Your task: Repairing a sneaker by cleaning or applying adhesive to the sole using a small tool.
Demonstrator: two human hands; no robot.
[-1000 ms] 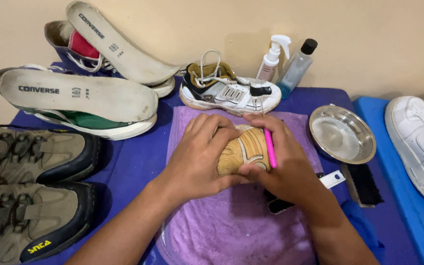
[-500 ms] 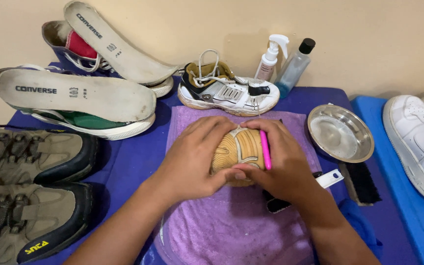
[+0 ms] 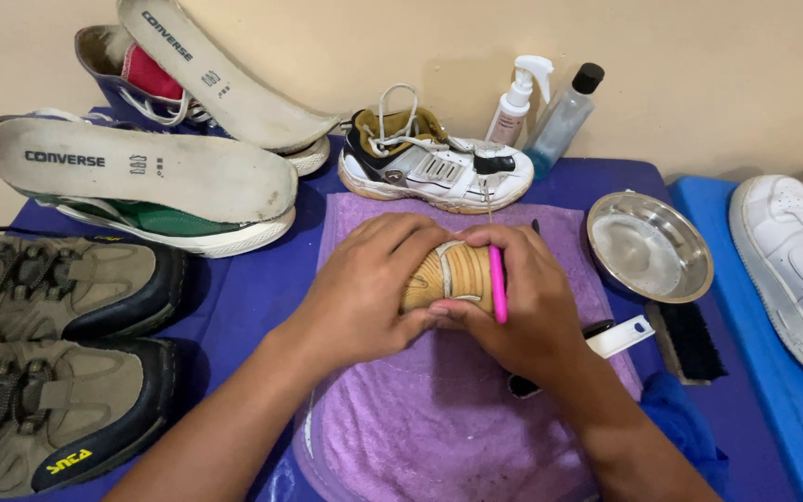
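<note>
Both my hands are wrapped around a small shoe held sole-up over a purple towel; its tan ribbed sole shows between them. My left hand grips the shoe from the left. My right hand holds the shoe's right side and pinches a thin pink brush handle against the sole; the brush head is hidden.
The matching white and tan sneaker lies beyond the towel, with a spray bottle and a clear bottle behind. A steel bowl and black brush sit right. Canvas sneakers, brown boots left; white sneaker far right.
The shoe has been turned in my hands so more of the tan sole faces up, and the pink handle has swung from slanted to nearly upright across the sole.
</note>
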